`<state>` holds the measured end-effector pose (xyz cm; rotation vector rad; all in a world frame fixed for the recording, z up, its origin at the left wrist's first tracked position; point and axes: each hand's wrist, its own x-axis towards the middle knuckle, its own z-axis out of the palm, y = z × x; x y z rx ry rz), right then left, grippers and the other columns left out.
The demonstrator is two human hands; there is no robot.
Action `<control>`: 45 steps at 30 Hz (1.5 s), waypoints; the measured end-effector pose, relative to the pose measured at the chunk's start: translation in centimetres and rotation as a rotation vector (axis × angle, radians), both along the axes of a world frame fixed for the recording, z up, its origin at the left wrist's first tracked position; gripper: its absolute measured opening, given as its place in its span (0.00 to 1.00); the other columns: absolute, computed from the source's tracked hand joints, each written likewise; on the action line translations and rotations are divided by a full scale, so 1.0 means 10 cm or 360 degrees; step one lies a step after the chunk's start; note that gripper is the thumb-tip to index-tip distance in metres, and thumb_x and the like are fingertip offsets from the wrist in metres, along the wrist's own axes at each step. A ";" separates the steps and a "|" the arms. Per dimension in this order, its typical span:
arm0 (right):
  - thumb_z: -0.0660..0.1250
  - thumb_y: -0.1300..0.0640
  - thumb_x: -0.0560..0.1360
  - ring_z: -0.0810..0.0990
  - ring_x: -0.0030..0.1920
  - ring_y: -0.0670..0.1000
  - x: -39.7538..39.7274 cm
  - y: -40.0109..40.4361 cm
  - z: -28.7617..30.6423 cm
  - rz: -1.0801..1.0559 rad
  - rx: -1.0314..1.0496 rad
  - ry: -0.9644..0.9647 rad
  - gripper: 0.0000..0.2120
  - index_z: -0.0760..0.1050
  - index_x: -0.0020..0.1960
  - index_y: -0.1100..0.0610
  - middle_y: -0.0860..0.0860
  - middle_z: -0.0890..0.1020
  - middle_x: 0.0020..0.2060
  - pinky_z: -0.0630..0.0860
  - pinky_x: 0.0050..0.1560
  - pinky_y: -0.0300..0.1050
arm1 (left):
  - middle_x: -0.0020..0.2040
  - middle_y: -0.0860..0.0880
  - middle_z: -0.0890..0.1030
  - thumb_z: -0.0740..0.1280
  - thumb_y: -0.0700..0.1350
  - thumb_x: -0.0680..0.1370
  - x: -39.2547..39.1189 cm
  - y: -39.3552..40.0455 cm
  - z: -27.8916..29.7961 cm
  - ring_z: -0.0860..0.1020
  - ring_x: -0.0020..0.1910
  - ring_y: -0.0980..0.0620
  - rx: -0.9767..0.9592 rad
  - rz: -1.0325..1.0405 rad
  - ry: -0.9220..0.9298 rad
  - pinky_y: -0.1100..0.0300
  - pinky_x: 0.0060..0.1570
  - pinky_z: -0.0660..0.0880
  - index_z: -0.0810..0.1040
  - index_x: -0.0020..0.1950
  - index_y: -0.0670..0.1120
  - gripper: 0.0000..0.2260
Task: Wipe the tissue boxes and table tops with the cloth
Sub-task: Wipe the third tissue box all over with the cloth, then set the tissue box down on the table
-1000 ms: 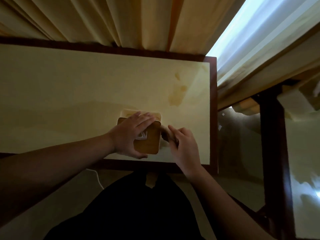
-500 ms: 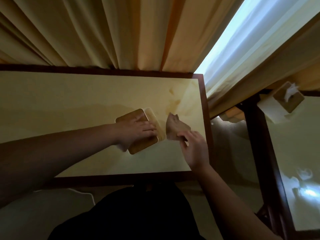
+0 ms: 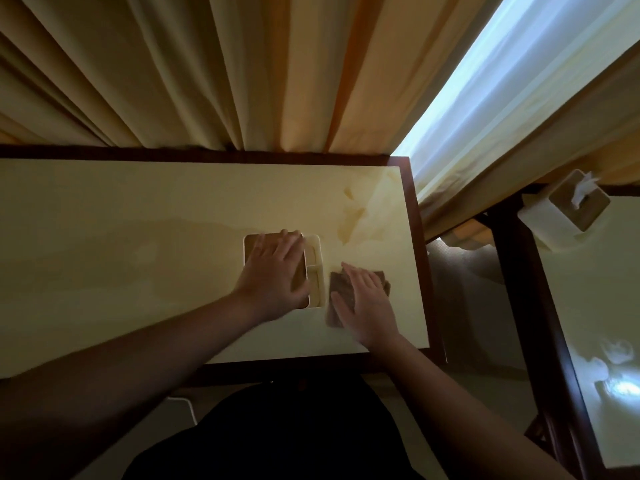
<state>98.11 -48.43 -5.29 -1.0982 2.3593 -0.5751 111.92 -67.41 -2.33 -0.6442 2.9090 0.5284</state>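
Left hand (image 3: 277, 271) flat, half hiding tissue box (image 3: 313, 268); right hand (image 3: 367, 306) flat on cloth (image 3: 337, 289)

A person seen from above, both forearms bare from the elbow down, with no sleeves in view. The left hand (image 3: 277, 271) and right hand (image 3: 367, 306) wear no gloves, rings or watch. Below the arms, a dark, nearly black garment (image 3: 294, 434) covers the torso or lap; its details are lost in shadow.
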 end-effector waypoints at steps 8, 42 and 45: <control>0.61 0.43 0.85 0.46 0.85 0.47 0.05 -0.34 -0.20 0.0202 0.0120 -0.0135 0.35 0.52 0.87 0.48 0.43 0.59 0.84 0.56 0.84 0.55 | 0.85 0.42 0.48 0.48 0.67 0.79 -0.17 0.25 -0.30 0.45 0.84 0.43 -0.0195 0.0286 -0.0146 0.39 0.79 0.36 0.46 0.84 0.40 0.42; 0.59 0.37 0.83 0.69 0.73 0.53 0.56 -1.04 0.58 0.0895 -0.0163 0.0231 0.27 0.72 0.77 0.50 0.47 0.76 0.72 0.64 0.78 0.64 | 0.73 0.44 0.74 0.53 0.64 0.79 1.05 -0.32 -0.18 0.75 0.68 0.41 0.0335 0.0911 0.0291 0.46 0.65 0.73 0.68 0.79 0.45 0.34; 0.60 0.40 0.84 0.71 0.72 0.52 0.45 -1.01 0.59 0.0835 -0.0229 0.0085 0.26 0.73 0.77 0.52 0.49 0.77 0.71 0.72 0.73 0.57 | 0.70 0.44 0.77 0.55 0.61 0.80 1.01 -0.38 -0.04 0.76 0.67 0.43 0.0392 0.1008 0.0449 0.46 0.65 0.75 0.71 0.76 0.44 0.31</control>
